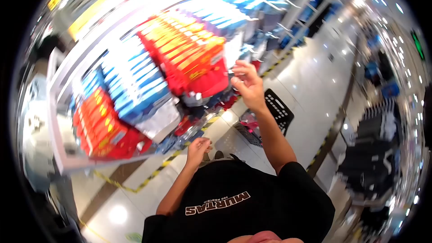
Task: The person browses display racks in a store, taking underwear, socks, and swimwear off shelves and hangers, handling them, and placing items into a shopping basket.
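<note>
My right hand [249,83] is raised beside the front of a hanging row of red packs [193,63], its fingers bent and apart from the thumb. I see nothing in it, and whether it touches the packs I cannot tell. Lower down, my left hand [197,150] is in front of my body with its fingers curled in; no object shows in it. Blue and white packs [139,85] hang left of the red row. Another group of red packs [108,126] is at the rack's left end.
A white-framed display rack [56,121] holds the packs. On the floor beneath my right forearm stands a black shopping basket [278,110] with pink items inside. Yellow-black tape [148,182] runs along the tiled floor. Dark clothes [369,162] hang at the right.
</note>
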`<state>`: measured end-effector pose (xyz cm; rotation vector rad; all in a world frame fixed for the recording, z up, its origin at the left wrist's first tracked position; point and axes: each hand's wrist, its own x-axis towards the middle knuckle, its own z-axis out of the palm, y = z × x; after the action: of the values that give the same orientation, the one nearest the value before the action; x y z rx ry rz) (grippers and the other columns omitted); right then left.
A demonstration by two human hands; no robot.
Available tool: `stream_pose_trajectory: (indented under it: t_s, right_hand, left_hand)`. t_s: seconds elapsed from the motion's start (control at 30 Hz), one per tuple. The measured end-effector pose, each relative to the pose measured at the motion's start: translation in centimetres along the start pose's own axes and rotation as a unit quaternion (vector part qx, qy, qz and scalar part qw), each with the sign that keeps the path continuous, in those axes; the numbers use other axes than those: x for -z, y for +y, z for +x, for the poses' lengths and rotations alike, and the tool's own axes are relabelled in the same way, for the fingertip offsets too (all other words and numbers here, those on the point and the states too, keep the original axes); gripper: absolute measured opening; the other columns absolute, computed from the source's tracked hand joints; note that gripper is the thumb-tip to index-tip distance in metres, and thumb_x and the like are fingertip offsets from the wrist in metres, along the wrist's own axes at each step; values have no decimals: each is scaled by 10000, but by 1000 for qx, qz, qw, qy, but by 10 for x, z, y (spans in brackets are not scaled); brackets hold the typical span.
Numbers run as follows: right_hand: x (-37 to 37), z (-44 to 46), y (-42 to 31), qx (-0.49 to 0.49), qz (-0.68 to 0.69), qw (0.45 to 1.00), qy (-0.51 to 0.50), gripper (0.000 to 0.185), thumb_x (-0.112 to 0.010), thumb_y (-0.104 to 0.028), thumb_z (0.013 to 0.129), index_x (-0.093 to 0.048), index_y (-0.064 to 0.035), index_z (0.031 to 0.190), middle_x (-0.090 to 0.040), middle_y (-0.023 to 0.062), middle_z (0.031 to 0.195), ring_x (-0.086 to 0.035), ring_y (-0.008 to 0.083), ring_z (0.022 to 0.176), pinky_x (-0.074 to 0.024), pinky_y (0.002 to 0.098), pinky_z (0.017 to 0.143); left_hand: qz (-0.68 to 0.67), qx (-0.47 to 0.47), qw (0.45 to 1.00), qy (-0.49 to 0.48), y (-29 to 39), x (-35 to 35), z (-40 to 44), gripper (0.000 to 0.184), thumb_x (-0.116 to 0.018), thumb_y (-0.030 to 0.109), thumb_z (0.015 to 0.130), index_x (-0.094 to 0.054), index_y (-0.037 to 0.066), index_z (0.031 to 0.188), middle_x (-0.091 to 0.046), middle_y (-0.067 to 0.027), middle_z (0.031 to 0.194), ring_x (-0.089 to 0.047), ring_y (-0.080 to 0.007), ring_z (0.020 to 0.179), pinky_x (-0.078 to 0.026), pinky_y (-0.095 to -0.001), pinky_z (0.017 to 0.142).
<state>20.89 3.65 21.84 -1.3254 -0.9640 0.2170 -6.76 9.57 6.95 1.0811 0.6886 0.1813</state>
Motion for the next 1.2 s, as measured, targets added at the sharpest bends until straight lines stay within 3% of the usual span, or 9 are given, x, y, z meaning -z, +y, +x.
stream_pose_trajectory:
  t_s: [0.1,0.17,0.3,0.4,0.5,0.53,0.63,0.9,1.2]
  right_hand:
    - [36,-50,15,-79,-152,983,66,279,-695,-91,878,-634,-29,1143,-527,94,1277,-558,173,1116,-454,320,965]
    - [61,-87,14,-196,-251,944,87,340,-715,-175,877,-626,-23,1168,-578,128,1228,-573,209,1132,-455,329,975]
    - [112,-191,56,-220,-434,868,104,457,-748,-270,855,-615,-20,1213,-620,171,1216,-599,285,1137,-464,364,981]
    - [124,-252,63,-304,-460,829,94,442,-770,-291,813,-642,-51,1162,-661,147,1110,-643,294,1032,-498,396,893]
    - [124,-267,67,-325,-568,751,89,322,-768,-299,779,-682,-100,1017,-681,116,928,-661,314,863,-508,437,739]
    - [122,-266,74,-319,-588,735,116,219,-756,-303,761,-670,-126,857,-651,91,756,-633,335,718,-472,467,627]
    - [128,-258,81,-329,-618,704,121,232,-759,-316,758,-644,-118,788,-643,94,717,-636,336,692,-476,465,611]
    - [175,-240,95,-277,-604,738,119,249,-769,-254,731,-607,-100,840,-635,106,763,-635,345,737,-480,494,633]
    - [266,-203,139,-284,-593,748,92,252,-727,-293,778,-604,-98,878,-664,118,852,-660,331,810,-508,483,661]
  left_hand:
    - [13,33,999,-37,-7,2,17,235,-636,188,958,-612,1,1098,-680,-96,1015,-655,-151,845,-502,-257,729]
    - [28,38,996,-77,-19,5,33,245,-646,184,955,-607,1,1113,-683,-91,1009,-655,-141,848,-499,-245,724]
    - [75,60,986,-135,-21,-13,55,252,-677,193,935,-623,4,1093,-681,-65,965,-657,-124,813,-497,-237,710]
    - [119,54,976,-177,-17,-33,72,254,-684,193,927,-632,0,1084,-679,-62,953,-661,-127,807,-502,-245,714]
    - [152,33,965,-212,-13,-59,86,266,-686,185,922,-630,-15,1087,-678,-69,952,-666,-143,818,-513,-262,745]
    - [157,30,962,-223,-11,-68,88,274,-684,181,921,-627,-25,1093,-678,-76,955,-665,-154,819,-517,-271,763]
    - [186,17,952,-243,-9,-91,90,231,-687,200,920,-651,17,1058,-678,-45,881,-655,-112,791,-501,-256,711]
    - [214,40,949,-229,-33,-130,104,232,-684,168,916,-645,-12,1058,-676,-63,904,-651,-127,789,-504,-251,706]
    - [284,33,934,-214,-55,-204,117,241,-690,203,909,-659,-1,1034,-679,-53,861,-646,-115,752,-491,-255,644]
